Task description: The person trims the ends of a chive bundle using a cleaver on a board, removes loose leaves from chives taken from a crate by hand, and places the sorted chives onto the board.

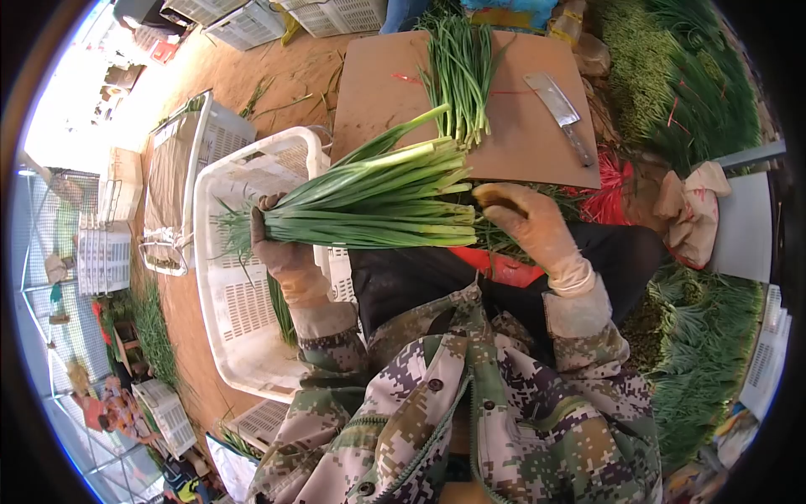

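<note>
My left hand (284,260), in a dirty glove, is closed around the leafy end of a bunch of garlic chives (369,202). The bunch lies sideways above my lap, its pale stem ends pointing right. Just beyond those ends is my gloved right hand (533,227), thumb and fingers curved and apart, with nothing visible between them. A second bunch of garlic chives (462,76) rests on a brown board (378,84) in front of me. On the board's right side lies a cleaver (556,105), its handle towards me.
A white plastic crate (214,311) stands at my left, partly under the held bunch. Piles of garlic chives (705,370) lie along my right. Red twine (606,189) sits near the board's right corner. More crates (201,151) stand farther left; people are visible at lower left.
</note>
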A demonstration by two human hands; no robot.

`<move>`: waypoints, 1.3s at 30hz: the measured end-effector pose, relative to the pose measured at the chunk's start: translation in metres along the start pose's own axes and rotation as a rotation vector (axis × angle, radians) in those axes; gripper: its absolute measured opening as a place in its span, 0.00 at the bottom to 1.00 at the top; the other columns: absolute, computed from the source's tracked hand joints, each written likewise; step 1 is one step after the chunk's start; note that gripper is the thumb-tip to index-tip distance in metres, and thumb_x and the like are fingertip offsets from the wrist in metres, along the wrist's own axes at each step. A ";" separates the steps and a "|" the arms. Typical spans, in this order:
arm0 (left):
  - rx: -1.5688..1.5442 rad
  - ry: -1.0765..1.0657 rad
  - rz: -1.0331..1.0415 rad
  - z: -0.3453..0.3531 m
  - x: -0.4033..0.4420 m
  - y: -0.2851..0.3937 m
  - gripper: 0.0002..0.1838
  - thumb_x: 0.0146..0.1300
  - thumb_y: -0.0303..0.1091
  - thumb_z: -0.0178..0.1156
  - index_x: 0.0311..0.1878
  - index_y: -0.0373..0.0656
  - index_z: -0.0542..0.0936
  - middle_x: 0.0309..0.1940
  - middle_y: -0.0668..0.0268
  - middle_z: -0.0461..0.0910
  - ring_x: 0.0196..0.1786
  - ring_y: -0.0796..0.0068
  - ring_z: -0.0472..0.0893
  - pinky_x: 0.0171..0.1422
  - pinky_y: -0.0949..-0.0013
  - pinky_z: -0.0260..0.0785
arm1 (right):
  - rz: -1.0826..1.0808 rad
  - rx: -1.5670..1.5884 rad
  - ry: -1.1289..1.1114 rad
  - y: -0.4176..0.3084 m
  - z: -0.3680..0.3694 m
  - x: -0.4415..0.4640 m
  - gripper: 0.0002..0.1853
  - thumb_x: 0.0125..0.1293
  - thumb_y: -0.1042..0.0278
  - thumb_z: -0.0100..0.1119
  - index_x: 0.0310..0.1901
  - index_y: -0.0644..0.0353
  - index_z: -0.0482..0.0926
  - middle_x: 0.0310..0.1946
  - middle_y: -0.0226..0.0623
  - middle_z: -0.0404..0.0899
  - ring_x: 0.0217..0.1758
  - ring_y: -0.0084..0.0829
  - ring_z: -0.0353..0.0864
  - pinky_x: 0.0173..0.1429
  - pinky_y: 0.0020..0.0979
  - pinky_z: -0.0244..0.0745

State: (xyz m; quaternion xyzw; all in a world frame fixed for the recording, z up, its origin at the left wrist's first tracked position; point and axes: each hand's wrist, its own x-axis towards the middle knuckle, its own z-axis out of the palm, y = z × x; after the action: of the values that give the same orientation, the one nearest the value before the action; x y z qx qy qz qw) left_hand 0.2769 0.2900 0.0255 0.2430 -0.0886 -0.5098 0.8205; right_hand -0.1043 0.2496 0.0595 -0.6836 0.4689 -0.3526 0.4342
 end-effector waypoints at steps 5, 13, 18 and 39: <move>0.098 0.003 0.051 0.012 -0.007 -0.008 0.14 0.73 0.42 0.50 0.43 0.40 0.75 0.39 0.60 0.80 0.51 0.60 0.77 0.68 0.48 0.65 | 0.095 0.529 -0.081 -0.004 0.041 0.006 0.17 0.62 0.63 0.70 0.49 0.63 0.83 0.40 0.41 0.85 0.43 0.33 0.85 0.52 0.32 0.77; 0.070 -0.017 0.046 0.019 -0.007 -0.017 0.12 0.73 0.41 0.51 0.42 0.40 0.74 0.38 0.60 0.79 0.49 0.59 0.77 0.69 0.48 0.64 | 0.202 0.632 0.017 -0.016 0.020 0.006 0.18 0.65 0.68 0.69 0.54 0.67 0.79 0.44 0.30 0.84 0.44 0.20 0.79 0.52 0.25 0.76; -0.102 -0.176 -0.049 0.027 -0.010 -0.019 0.16 0.74 0.42 0.50 0.43 0.38 0.79 0.41 0.57 0.83 0.49 0.61 0.80 0.62 0.54 0.71 | 0.350 0.619 0.125 -0.019 0.036 0.013 0.11 0.65 0.74 0.68 0.47 0.68 0.83 0.39 0.29 0.85 0.40 0.19 0.79 0.51 0.24 0.75; 0.135 0.136 0.250 0.011 -0.007 0.046 0.17 0.75 0.41 0.47 0.43 0.37 0.80 0.42 0.58 0.82 0.49 0.62 0.80 0.61 0.56 0.72 | 0.101 -0.525 -0.005 0.036 -0.008 0.011 0.16 0.64 0.56 0.65 0.44 0.60 0.84 0.38 0.39 0.87 0.41 0.43 0.87 0.47 0.39 0.78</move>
State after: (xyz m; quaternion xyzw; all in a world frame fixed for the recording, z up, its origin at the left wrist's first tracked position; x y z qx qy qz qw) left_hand 0.3058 0.3099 0.0584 0.3189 -0.0963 -0.3788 0.8634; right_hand -0.1206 0.2307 0.0301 -0.7495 0.5767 -0.1952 0.2601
